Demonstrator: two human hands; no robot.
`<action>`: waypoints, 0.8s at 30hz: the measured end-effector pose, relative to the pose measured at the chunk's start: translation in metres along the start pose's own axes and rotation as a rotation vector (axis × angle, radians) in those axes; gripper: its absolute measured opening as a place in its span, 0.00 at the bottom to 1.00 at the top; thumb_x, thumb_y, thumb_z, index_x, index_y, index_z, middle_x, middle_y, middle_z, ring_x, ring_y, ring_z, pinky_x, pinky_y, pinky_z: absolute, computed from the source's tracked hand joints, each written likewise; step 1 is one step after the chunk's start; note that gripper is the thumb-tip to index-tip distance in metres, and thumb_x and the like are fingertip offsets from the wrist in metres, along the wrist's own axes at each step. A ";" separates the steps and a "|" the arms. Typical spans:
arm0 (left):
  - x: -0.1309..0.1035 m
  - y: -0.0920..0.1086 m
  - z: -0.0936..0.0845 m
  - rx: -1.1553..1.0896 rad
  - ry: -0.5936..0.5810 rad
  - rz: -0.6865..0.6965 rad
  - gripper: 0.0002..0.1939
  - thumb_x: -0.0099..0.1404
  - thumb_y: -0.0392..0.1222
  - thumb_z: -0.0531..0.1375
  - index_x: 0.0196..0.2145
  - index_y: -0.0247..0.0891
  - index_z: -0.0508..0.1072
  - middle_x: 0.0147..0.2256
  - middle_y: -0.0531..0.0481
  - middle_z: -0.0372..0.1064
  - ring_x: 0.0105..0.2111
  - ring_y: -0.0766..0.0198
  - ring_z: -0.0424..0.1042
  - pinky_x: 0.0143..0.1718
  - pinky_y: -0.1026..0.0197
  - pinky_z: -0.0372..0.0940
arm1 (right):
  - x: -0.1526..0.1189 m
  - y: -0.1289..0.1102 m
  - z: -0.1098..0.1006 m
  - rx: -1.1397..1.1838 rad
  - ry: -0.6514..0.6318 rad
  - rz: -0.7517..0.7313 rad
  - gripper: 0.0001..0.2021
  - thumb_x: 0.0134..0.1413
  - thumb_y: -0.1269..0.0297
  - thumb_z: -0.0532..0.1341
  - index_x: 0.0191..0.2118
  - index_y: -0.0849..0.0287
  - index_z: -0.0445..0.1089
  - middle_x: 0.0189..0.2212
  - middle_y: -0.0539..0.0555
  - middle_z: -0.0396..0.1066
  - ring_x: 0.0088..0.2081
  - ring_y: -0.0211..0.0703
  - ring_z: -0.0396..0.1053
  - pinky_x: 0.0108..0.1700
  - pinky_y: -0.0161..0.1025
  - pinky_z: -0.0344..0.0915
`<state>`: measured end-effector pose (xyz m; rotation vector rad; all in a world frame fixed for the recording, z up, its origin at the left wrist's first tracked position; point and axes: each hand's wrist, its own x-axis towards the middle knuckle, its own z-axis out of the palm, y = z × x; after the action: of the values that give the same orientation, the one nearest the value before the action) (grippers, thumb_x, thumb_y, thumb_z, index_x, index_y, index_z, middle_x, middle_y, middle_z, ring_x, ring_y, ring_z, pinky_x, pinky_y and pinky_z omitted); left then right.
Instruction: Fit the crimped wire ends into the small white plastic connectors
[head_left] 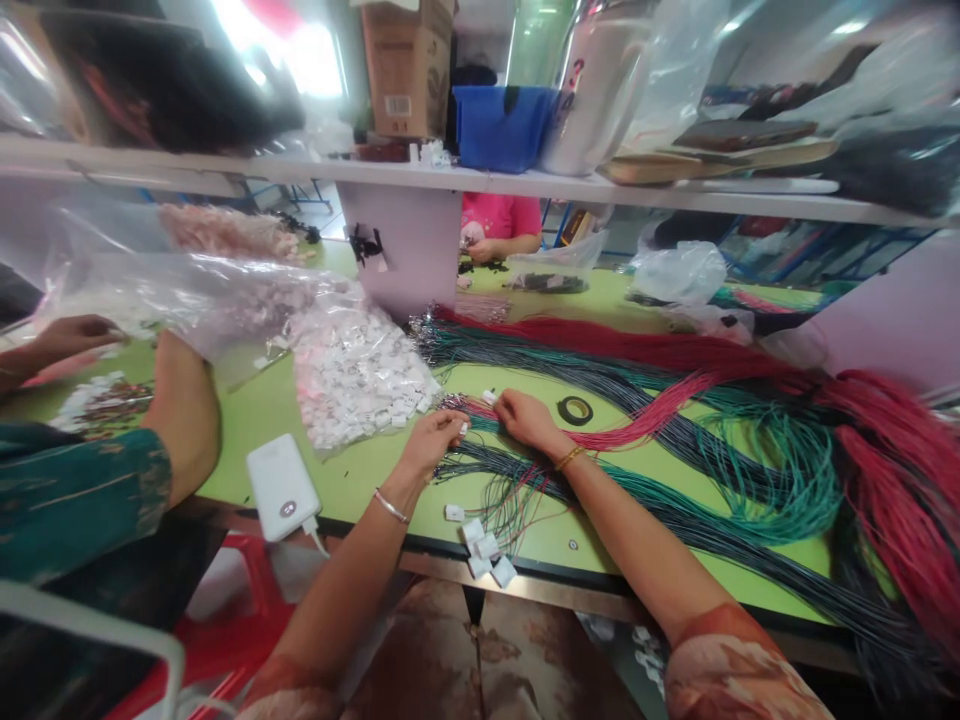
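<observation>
My left hand (433,442) is closed in a pinch, with a small white piece (463,428) at its fingertips that looks like a plastic connector. Facing it, my right hand (526,418) pinches a white connector housing (489,397) with a dark spot on it. Between and under both hands run thin red, green and black wires, their crimped metal ends (452,402) bunched near my left fingers. Below the hands, several finished-looking white connectors (486,545) lie at the table's front edge, with loose wires (514,500) attached.
A clear bag of white connector housings (356,375) lies left of my hands, beside a white power bank (283,487). Long red wire bundles (637,345) stretch right. A tape roll (575,410) sits behind my right wrist. A shelf (495,180) crosses above; a co-worker's arm (180,420) is at left.
</observation>
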<state>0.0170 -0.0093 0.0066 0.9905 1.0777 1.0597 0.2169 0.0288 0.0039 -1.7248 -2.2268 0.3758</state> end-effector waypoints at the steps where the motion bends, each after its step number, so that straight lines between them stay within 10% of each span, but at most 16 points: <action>1: 0.000 0.000 0.000 0.001 -0.001 0.008 0.11 0.49 0.43 0.67 0.29 0.34 0.77 0.25 0.51 0.69 0.23 0.70 0.63 0.27 0.66 0.57 | 0.000 0.001 -0.001 0.001 0.000 -0.008 0.10 0.61 0.64 0.52 0.34 0.60 0.68 0.29 0.55 0.70 0.29 0.40 0.61 0.31 0.35 0.48; 16: -0.001 -0.001 0.002 -0.020 -0.033 0.011 0.12 0.50 0.45 0.67 0.30 0.34 0.76 0.25 0.52 0.69 0.24 0.70 0.62 0.28 0.66 0.57 | 0.003 0.007 -0.013 0.097 0.134 -0.074 0.07 0.56 0.67 0.52 0.32 0.60 0.65 0.24 0.52 0.66 0.25 0.38 0.56 0.29 0.35 0.47; 24: -0.002 -0.001 0.001 -0.074 -0.050 0.017 0.11 0.50 0.44 0.67 0.30 0.33 0.75 0.27 0.51 0.69 0.26 0.70 0.63 0.29 0.66 0.57 | 0.029 -0.058 -0.023 0.509 0.081 -0.231 0.07 0.51 0.65 0.54 0.27 0.61 0.64 0.23 0.48 0.65 0.25 0.34 0.58 0.28 0.32 0.53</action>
<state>0.0182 -0.0118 0.0063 0.9633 0.9839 1.0765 0.1672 0.0428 0.0496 -1.1860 -2.0137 0.7262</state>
